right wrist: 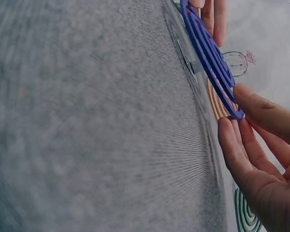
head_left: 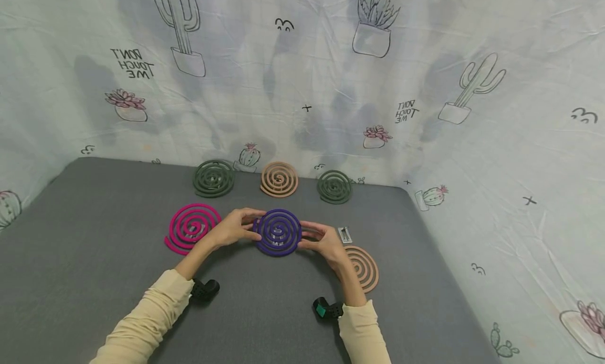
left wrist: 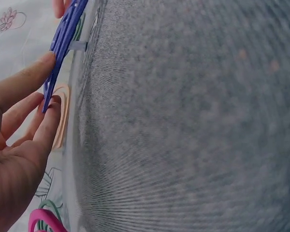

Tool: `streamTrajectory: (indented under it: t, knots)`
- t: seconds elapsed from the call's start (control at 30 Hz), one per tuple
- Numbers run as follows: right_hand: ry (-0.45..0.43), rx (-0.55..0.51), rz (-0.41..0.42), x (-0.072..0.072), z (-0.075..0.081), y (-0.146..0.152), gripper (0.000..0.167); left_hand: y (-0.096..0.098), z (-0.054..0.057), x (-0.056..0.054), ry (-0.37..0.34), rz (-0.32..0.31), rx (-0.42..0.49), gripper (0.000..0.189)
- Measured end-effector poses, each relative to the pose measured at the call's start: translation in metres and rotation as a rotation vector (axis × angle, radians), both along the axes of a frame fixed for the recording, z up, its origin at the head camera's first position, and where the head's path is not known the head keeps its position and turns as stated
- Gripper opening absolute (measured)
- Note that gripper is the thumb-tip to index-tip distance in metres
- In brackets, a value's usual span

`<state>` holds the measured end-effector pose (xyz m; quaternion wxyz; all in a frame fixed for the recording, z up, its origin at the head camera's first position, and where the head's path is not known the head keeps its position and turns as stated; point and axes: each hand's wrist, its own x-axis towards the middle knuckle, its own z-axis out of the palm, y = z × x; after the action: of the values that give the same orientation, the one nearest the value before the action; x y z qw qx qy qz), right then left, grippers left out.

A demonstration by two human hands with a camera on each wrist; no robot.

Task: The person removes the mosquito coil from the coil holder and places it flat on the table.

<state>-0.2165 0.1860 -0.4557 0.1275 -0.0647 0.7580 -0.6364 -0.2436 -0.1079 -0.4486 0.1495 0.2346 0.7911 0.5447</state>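
Note:
A blue-violet mosquito coil [head_left: 278, 230] is held flat between both hands, raised a little over the grey table. My left hand [head_left: 234, 228] pinches its left edge, thumb above and fingers below, as the left wrist view shows. On the opposite edge my right hand [right wrist: 263, 150] holds the coil the same way, thumb on top. Through the spiral's gaps a small metal stand [head_left: 277, 243] shows; whether coil and stand touch I cannot tell. Beside the left wrist lies a pink coil [head_left: 194, 227]. Partly behind the right forearm is a tan coil [head_left: 376, 273].
Along the back edge sit a dark green coil [head_left: 214, 178], a tan coil [head_left: 279, 179] and another green coil [head_left: 334, 187]. A bare metal stand [head_left: 345, 235] lies right of the right hand. Printed cloth [head_left: 307, 80] hangs behind the grey table [head_left: 264, 322].

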Motion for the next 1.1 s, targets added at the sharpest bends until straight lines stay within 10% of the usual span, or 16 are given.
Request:
streamTrajectory:
  t: [1.1]
  knots:
    - [0.032, -0.073, -0.039, -0.0058, -0.0013, -0.0049, 0.059, -0.0073, 0.0047, -0.0007, 0.009, -0.039, -0.025, 0.075]
